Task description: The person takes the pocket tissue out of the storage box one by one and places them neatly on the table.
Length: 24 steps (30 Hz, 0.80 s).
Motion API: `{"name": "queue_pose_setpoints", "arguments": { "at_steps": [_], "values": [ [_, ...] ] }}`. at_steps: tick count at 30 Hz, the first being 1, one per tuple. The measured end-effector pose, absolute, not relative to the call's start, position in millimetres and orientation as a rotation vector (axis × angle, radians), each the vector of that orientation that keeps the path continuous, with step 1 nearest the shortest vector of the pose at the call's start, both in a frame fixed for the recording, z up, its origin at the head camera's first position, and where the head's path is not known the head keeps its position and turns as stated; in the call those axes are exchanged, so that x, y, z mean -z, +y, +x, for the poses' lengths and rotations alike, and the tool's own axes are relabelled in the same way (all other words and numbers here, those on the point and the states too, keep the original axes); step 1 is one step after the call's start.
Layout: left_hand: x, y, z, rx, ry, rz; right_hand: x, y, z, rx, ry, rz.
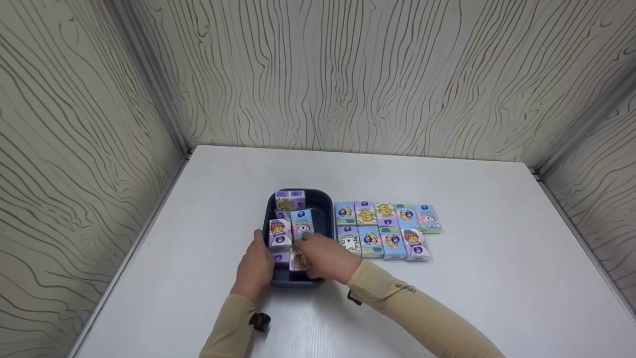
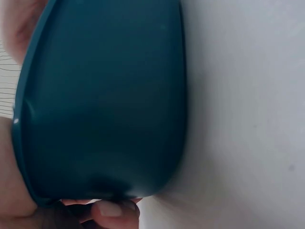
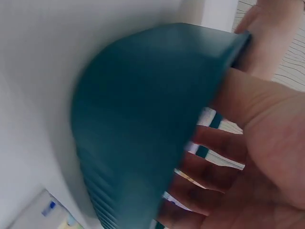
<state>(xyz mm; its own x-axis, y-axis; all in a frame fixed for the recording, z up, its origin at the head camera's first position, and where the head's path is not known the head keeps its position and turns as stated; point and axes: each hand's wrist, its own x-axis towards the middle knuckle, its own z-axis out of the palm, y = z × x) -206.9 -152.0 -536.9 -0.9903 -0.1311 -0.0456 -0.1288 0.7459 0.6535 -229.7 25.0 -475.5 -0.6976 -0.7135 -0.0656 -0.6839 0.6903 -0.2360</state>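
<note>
A teal oblong plastic tray is gripped by the left hand, one purple-and-white box pinched by the right hand.

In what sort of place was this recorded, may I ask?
Probably a partitioned work booth: pale panels with dark wood-grain lines stand on three sides of a white rectangular table, with grey strips at the corners.

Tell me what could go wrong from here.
Boxes lie atop others in the dark tray, so the upper ones could slide. The right hand, reaching in, might knock neighbouring boxes. If the left hand at the tray's side pushes, the tray could nudge the box rows beside it.
</note>
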Motion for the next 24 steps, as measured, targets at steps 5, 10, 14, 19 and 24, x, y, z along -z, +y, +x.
{"name": "queue_pose_setpoints", "arguments": {
  "at_steps": [5,10,14,19,24],
  "values": [
    [536,-152,-207,1.095,-2.932,0.198,455,34,-228,0.392,2.754,-1.126],
    [537,-152,-207,1.108,-2.942,0.222,441,56,-229,0.46,2.785,-1.088],
    [539,-151,-208,1.12,-2.948,0.24,436,83,-234,0.5,2.818,-1.0],
    [538,-152,-207,1.109,-2.957,0.229,440,120,-240,0.498,2.884,-0.783],
    [535,-152,-206,1.109,-2.97,0.222,446,166,-244,0.543,2.92,-0.597]
  ]
}}
